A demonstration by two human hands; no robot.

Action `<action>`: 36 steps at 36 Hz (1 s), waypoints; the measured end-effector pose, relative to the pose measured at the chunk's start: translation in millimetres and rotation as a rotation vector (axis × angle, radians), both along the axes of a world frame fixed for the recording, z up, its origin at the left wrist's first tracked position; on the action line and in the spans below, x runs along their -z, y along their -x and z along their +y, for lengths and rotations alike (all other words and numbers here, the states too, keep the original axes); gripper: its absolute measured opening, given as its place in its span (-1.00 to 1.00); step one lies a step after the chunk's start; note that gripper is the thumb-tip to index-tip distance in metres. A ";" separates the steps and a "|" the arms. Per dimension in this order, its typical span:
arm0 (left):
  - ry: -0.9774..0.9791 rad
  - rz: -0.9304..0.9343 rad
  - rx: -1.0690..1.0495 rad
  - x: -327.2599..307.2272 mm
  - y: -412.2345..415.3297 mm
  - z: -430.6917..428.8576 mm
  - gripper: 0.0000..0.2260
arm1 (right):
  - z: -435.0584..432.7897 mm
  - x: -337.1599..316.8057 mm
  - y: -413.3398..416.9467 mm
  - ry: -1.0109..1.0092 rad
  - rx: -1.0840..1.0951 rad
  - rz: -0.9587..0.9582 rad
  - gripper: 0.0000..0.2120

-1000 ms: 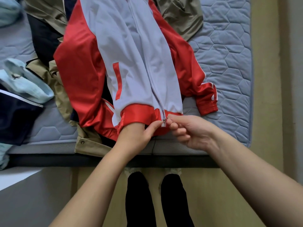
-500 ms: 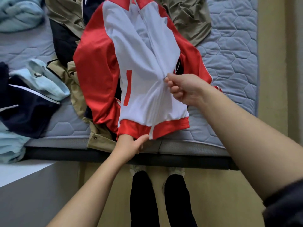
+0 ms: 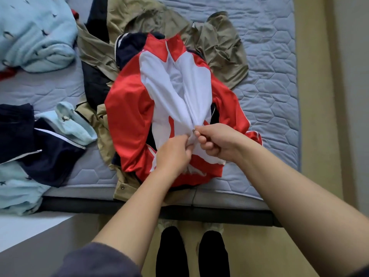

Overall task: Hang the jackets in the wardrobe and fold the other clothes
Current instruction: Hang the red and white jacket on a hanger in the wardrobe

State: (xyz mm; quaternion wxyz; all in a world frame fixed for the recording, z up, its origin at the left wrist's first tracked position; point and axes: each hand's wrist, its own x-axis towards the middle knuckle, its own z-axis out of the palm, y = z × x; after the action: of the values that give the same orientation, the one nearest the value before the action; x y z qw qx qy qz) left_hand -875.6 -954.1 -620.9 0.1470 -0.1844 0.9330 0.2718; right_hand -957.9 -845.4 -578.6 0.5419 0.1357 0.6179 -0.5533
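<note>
A dark blue-grey sleeve is pushed up well behind the left hand, and both forearms are bare. Below the right hand are black trouser legs and pale footwear.

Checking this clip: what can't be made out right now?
Head view only:
zipper pull: tiny, pinched by right hand.
red and white jacket: lower front covered by left hand.
khaki garment: largely under the jacket, type unclear.
light blue garment: cut by left edge.
wardrobe: out of frame.
</note>
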 end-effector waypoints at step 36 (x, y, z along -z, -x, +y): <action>-0.036 -0.092 -0.046 11.4 11.3 -38.9 -0.77 | -15.4 -38.4 58.6 0.065 0.345 0.192 -0.69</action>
State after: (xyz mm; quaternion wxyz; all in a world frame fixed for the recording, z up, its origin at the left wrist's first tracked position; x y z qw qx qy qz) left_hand -886.9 -993.0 -632.3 0.1868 -0.2156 0.9157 0.2830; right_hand -1016.5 -860.8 -540.2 0.3819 0.1687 0.6160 -0.6680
